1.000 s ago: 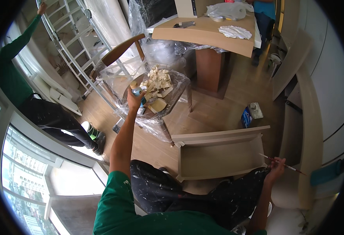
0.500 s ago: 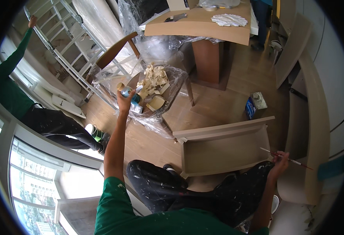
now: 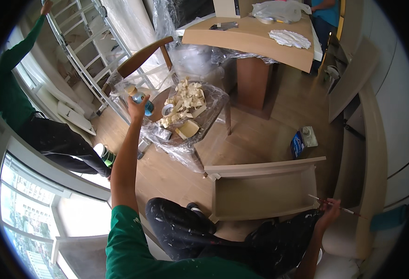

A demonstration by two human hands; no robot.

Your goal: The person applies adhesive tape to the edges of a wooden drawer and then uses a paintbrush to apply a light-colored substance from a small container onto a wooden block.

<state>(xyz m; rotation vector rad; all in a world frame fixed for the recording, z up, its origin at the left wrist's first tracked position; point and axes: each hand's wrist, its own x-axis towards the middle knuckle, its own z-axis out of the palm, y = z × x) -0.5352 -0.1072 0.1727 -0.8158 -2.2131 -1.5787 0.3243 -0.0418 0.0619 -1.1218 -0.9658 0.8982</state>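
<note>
one bottle (image 3: 139, 97) in left fingers (image 3: 132, 105), brush (image 3: 322, 201) between right fingers (image 3: 336, 203)

Blown-out daylight through the lower-left window (image 3: 25, 221), fisheye-bent edges, black corners.

Daylight fills a window (image 3: 25, 204) at lower left; wood-plank floor (image 3: 260, 135); plastic-draped wooden chair (image 3: 144, 58); cardboard-topped pedestal table (image 3: 254, 86); pale wall (image 3: 399, 130) at right.

Bottle (image 3: 138, 96) left, brush (image 3: 348, 211) right; can (image 3: 304, 142) behind box (image 3: 265, 197).
</note>
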